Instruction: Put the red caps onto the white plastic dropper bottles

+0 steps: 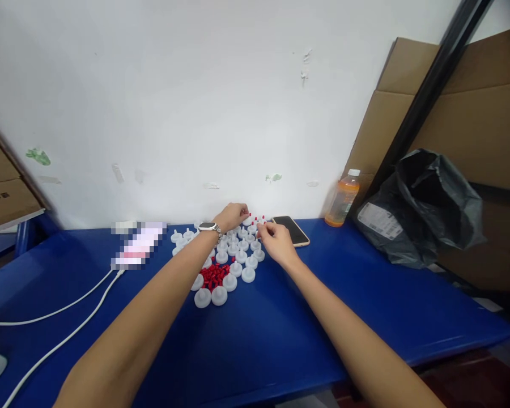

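A small red cap (250,215) appears to be pinched at the fingertips of the left hand (233,216), though the hold is too small to be made out for certain; the right hand (275,238), fingers curled, is set just beside it, and whether anything is gripped cannot be told; white plastic pieces (233,249) are stood upright in rows directly beneath and toward the wrists, presumably kept within easy reach; loose red caps (215,276) are heaped nearer the body; a phone (292,230) lies just right of the right hand, a juice bottle (343,198) beyond it on the blue table (280,340).

Phone (292,229) right; bottle (342,198) beyond.
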Tool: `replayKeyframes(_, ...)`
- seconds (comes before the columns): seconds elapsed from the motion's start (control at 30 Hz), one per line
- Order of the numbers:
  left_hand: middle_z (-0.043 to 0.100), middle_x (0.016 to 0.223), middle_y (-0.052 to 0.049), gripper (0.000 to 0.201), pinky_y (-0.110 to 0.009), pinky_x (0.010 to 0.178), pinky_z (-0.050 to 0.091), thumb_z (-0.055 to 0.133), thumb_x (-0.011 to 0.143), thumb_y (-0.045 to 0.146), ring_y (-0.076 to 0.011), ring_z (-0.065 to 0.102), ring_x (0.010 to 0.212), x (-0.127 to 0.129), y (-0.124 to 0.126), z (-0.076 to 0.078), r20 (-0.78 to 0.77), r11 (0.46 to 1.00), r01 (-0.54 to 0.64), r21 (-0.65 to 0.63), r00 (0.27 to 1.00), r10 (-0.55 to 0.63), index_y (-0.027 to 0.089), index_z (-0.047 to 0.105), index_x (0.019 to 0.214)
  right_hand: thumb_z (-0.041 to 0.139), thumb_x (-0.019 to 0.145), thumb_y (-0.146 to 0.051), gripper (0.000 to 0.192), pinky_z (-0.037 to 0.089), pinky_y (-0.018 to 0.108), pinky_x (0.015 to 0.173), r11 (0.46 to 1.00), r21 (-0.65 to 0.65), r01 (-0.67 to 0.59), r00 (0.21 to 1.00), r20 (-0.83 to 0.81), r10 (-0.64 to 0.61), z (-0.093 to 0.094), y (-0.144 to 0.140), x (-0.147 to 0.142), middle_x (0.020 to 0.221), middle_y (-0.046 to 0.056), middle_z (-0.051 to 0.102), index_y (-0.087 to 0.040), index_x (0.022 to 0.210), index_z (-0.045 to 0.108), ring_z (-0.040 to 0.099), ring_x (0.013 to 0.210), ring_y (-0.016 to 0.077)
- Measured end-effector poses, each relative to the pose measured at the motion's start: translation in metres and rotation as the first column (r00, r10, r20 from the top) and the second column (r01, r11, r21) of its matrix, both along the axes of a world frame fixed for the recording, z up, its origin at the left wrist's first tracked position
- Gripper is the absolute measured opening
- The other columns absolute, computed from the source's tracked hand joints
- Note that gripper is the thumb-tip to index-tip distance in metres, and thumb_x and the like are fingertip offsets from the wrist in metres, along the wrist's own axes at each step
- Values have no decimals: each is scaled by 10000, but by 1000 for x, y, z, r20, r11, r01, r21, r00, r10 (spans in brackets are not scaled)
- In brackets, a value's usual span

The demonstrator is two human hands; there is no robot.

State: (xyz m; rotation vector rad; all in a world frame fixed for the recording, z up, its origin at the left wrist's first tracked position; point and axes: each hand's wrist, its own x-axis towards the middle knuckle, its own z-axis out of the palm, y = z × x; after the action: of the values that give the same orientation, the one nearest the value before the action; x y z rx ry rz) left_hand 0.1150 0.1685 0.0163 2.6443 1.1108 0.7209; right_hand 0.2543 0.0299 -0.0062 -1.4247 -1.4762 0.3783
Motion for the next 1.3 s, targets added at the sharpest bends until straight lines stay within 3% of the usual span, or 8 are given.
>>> replayKeyframes(0.13,716,881,-53,156,-260,717,493,542,904,252,-162,655,804,-30,-41,15,95,1000,13,8,995,-13,155,658,944,481,919,-453,282,373,271,609,998,65,-12,1000,-24,14,-3,-7,-12,639,-21,549,-204,820,567,520,606,155)
replayKeyframes(0.27,686,890,-27,206,-274,726,485,505,953,366,-162,642,829,-62,-101,15,329,994,108,-28,940,-93,188,610,954,396,963,-510,349,433,290,664,985,22,-169,978,-121,170,-7,-18,-38,823,5,635,-242,1165,492,583,694,173)
replayKeyframes(0.47,594,922,-36,232,-293,730,457,363,1021,387,-155,568,794,-85,-152,3,355,997,39,62,933,-59,202,503,1004,331,991,-527,370,439,258,633,935,109,-337,930,-118,349,-3,-34,-69,733,-6,575,-235,932,551,545,672,150)
replayKeyframes(0.7,524,861,-45,287,-328,772,423,282,1027,335,-186,506,788,-85,-155,4,101,956,174,235,974,-202,211,458,838,217,981,-627,593,439,265,613,956,53,-287,948,-128,292,2,-46,-69,658,32,583,-204,687,509,567,661,165)
replayKeyframes(0.8,482,721,-7,343,-303,665,387,263,1035,374,-152,454,654,-70,-159,-5,329,987,113,116,933,-145,211,411,772,227,1003,-562,534,379,272,575,965,132,-226,972,-34,233,5,-48,-70,610,17,540,-212,676,464,524,592,154)
replayKeyframes(0.93,434,633,15,401,-274,547,354,307,1016,457,-123,397,570,-54,-156,-12,649,979,103,-175,760,36,206,409,719,325,1000,-461,370,304,278,563,963,230,-141,985,134,112,10,-48,-67,572,-23,456,-229,727,419,447,545,142)
replayKeyframes(1.1,289,537,52,435,-257,494,343,291,1008,452,-97,303,473,-82,-135,-9,773,932,62,-358,580,258,224,280,638,346,998,-440,351,280,274,555,969,248,-16,995,98,-9,13,-46,-47,548,-46,403,-229,724,408,398,530,132)
replayKeyframes(1.3,569,729,11,265,-244,628,425,474,961,407,-119,512,666,-104,-128,-13,553,974,56,-218,830,75,189,586,861,497,945,-453,291,383,266,673,948,117,-297,933,247,262,3,-40,-51,756,-2,613,-204,839,603,528,690,145)
